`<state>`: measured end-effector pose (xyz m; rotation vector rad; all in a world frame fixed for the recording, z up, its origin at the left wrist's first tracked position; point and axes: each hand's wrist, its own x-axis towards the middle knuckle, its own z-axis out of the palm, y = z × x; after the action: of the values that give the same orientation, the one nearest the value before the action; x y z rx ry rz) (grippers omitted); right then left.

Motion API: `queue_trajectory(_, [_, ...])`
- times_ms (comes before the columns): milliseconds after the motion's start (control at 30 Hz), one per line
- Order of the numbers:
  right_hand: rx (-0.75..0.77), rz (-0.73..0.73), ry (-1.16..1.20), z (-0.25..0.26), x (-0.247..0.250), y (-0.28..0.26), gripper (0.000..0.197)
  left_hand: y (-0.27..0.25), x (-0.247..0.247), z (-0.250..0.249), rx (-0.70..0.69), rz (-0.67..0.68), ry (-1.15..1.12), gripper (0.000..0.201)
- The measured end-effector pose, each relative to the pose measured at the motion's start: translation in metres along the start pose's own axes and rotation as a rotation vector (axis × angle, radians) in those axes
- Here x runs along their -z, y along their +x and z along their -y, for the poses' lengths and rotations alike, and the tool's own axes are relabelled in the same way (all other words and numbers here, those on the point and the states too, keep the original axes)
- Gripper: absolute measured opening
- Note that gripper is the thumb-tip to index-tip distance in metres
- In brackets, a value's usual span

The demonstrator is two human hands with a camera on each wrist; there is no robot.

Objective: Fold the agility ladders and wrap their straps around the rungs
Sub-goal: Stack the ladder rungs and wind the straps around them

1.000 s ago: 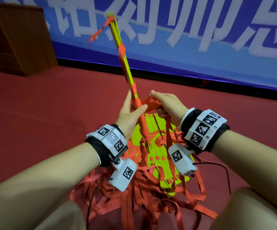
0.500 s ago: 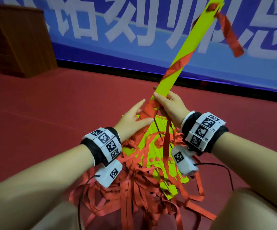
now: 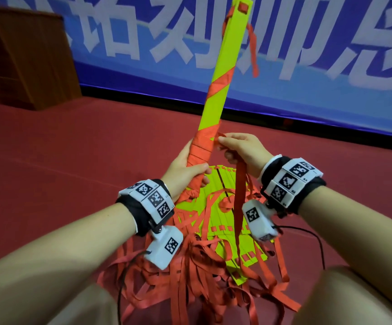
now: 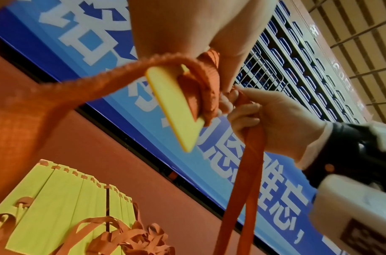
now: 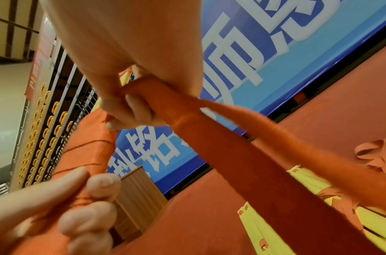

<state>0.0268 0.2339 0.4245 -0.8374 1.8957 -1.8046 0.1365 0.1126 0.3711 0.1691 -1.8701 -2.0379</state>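
A stacked bundle of yellow-green rungs [image 3: 223, 76] stands upright in front of me, with orange strap wound tightly round its lower part and loosely higher up. My left hand [image 3: 185, 170] grips the wrapped lower end, thumb across the front; in the left wrist view the bundle's end [image 4: 177, 110] shows below the palm. My right hand [image 3: 239, 146] pinches the free orange strap [image 3: 238, 207] right beside the bundle, and the strap hangs down from it. In the right wrist view the strap [image 5: 220, 146] runs out from under the curled fingers [image 5: 126, 107].
Under my hands on the red floor [image 3: 73, 172] lies a heap of more yellow-green rungs [image 3: 216, 221] and tangled orange straps [image 3: 190, 277]. A blue banner [image 3: 331, 55] runs along the back and a wooden cabinet [image 3: 26, 57] stands at the far left.
The bundle swung from leaning left to leaning right, then came nearer upright. Its flat face now turns toward me, and more strap is wound round the lower part.
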Motion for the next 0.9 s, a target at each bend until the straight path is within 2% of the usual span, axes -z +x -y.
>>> queue_trajectory(200, [-0.008,-0.007,-0.267,-0.004,0.000,0.004,0.023,0.003,0.016,-0.005,-0.032,-0.107,0.025,0.032])
queue_trajectory(300, [0.001,0.056,-0.491,-0.004,0.005,0.006,0.026,0.004,0.023,-0.004,-0.045,-0.115,0.083,0.032])
queue_trajectory(367, [-0.051,0.084,-0.537,-0.004,0.006,0.007,0.030,0.004,0.026,-0.004,-0.057,-0.110,0.133,0.037])
queue_trajectory(500, [-0.163,0.004,-0.144,-0.001,0.004,0.009,0.032,0.006,0.022,-0.002,-0.078,-0.115,0.217,0.049])
queue_trajectory(600, [-0.164,-0.052,0.039,0.006,0.001,0.009,0.032,0.012,0.011,-0.002,-0.016,-0.165,0.206,0.040])
queue_trajectory(733, [-0.081,-0.114,0.001,0.009,-0.007,0.005,0.033,0.014,-0.006,-0.008,0.110,-0.211,0.166,0.032])
queue_trajectory(800, [-0.080,-0.128,0.000,0.008,-0.009,0.004,0.032,0.012,-0.010,-0.007,0.066,-0.169,0.213,0.032])
queue_trajectory(900, [-0.073,-0.152,0.006,0.003,-0.008,0.005,0.034,0.011,-0.006,0.001,0.019,-0.081,0.350,0.058])
